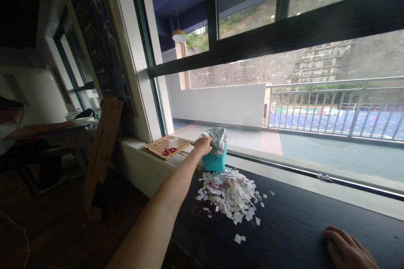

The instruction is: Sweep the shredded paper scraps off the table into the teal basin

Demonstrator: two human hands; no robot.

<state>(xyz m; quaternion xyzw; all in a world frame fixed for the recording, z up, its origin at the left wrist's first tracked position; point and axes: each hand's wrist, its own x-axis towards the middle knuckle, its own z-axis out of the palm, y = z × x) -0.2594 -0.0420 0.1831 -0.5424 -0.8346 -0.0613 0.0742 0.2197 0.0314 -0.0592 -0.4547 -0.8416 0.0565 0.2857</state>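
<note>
My left hand [203, 146] reaches far forward and is closed on the edge of a grey-and-white striped cloth [218, 139]. The cloth sits in and over the top of a teal plastic basket [214, 162]; whether anything lies inside is hidden. Just in front of the basket, a heap of small cut white paper pieces [232, 191] is spread on the black table [284, 227]. A dark reddish see-through curved piece [203, 210] lies by the heap's left edge, with scraps on it. My right hand [345, 247] rests on the table at lower right, fingers loosely bent, holding nothing.
On the sill to the left lie red-handled scissors [169, 151], a small clear box [173, 143] and brown paper [154, 148]. A wooden board [105, 147] leans beyond. Another person [12, 130] sits at far left. A window frame [284, 157] borders the table.
</note>
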